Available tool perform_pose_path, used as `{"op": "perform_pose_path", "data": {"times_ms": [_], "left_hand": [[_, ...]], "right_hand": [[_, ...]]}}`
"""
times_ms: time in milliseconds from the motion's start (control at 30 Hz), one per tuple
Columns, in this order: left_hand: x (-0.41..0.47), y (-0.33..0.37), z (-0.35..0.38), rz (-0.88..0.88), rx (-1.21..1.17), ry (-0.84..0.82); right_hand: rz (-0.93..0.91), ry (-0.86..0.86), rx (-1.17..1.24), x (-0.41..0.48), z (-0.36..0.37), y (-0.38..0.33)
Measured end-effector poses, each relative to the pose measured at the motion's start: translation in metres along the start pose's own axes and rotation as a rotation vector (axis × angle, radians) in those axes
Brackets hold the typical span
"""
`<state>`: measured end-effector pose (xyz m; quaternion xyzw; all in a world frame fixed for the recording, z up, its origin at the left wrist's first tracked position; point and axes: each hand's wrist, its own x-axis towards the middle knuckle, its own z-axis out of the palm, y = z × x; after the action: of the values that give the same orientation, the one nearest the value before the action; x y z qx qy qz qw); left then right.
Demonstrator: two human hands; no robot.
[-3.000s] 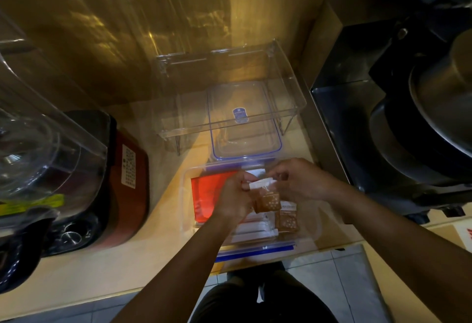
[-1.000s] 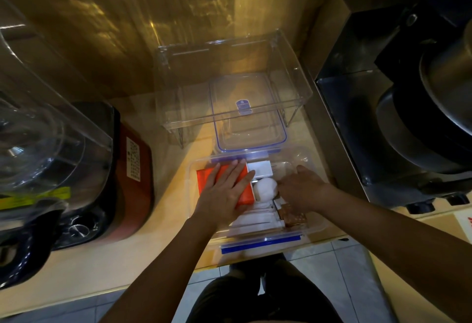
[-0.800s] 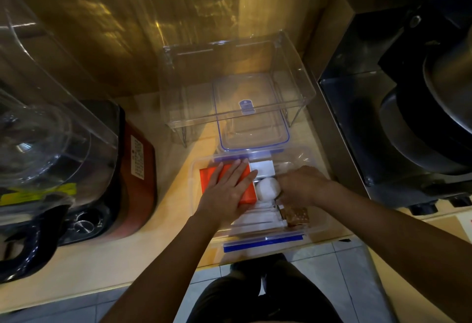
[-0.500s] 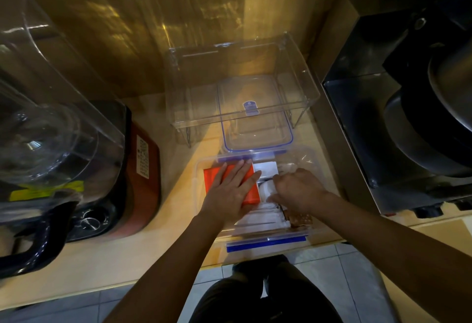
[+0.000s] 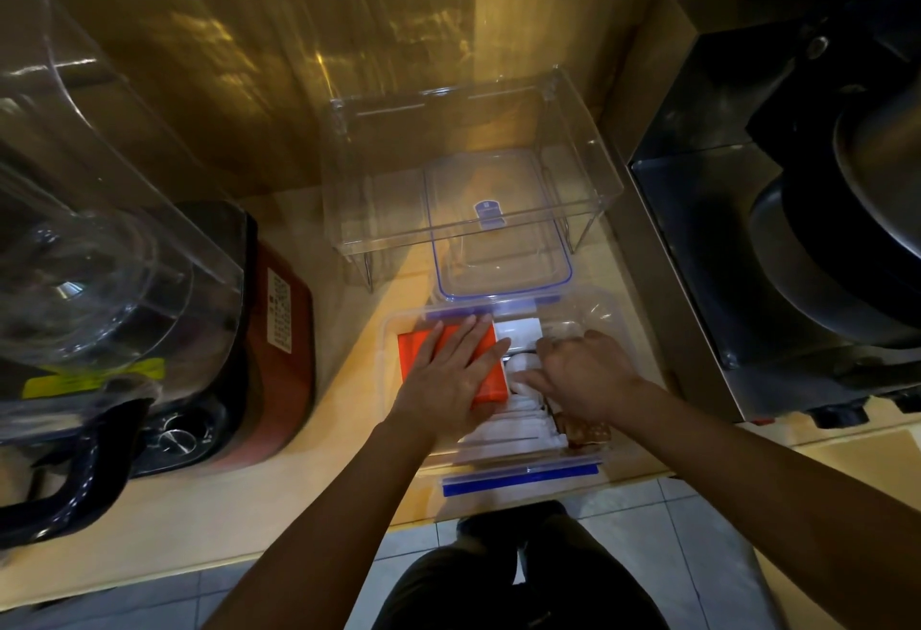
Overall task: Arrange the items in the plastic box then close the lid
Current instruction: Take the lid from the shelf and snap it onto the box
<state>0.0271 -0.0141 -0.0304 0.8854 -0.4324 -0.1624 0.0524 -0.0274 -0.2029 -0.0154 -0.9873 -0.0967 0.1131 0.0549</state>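
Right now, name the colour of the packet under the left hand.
Orange-red packet, head view.

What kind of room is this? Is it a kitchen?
Probably a kitchen or drinks counter. A blender jug stands at the left, a steel machine with big metal pots at the right, and a wooden counter runs above a tiled floor.

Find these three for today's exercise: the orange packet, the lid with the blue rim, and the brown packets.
orange packet (image 5: 416,348), head view, bare left part.
lid (image 5: 503,251), head view, clear centre panel.
brown packets (image 5: 585,431), head view, visible top face.
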Motion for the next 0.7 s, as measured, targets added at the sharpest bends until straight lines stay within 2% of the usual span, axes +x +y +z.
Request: {"op": "perform_pose_path", "data": {"times_ms": [67,133,200,267,333,400,433,567,700], "left_hand": [[-0.002,0.001,-0.011,0.018,-0.066,-0.005],[-0.007,0.002,-0.025,0.007,-0.216,0.107],[-0.009,-0.001,-0.041,-0.104,-0.376,0.295],[-0.006,-0.01,-0.056,-0.274,-0.474,0.454],[0.004,-0.022,-0.067,-0.41,-0.451,0.515],[0.017,-0.034,-0.075,-0.481,-0.386,0.459],[0.025,-0.039,-0.077,-0.518,-0.39,0.399],[0.051,-0.051,-0.079,-0.647,-0.365,0.111],[0.068,-0.054,-0.077,-0.697,-0.426,0.0]], "right_hand": [[0.05,0.069,0.018,0.002,-0.007,0.002],[0.116,0.135,0.027,0.005,-0.015,0.005],[0.16,0.182,0.025,0.009,-0.025,0.009],[0.245,0.285,0.132,0.012,-0.037,0.012],[0.333,0.418,0.246,0.016,-0.048,0.015],[0.384,0.481,0.248,0.026,-0.054,0.021],[0.418,0.459,0.239,0.032,-0.056,0.024],[0.657,0.136,0.307,0.056,-0.059,0.036],[0.759,-0.035,0.659,0.069,-0.058,0.046]]}}
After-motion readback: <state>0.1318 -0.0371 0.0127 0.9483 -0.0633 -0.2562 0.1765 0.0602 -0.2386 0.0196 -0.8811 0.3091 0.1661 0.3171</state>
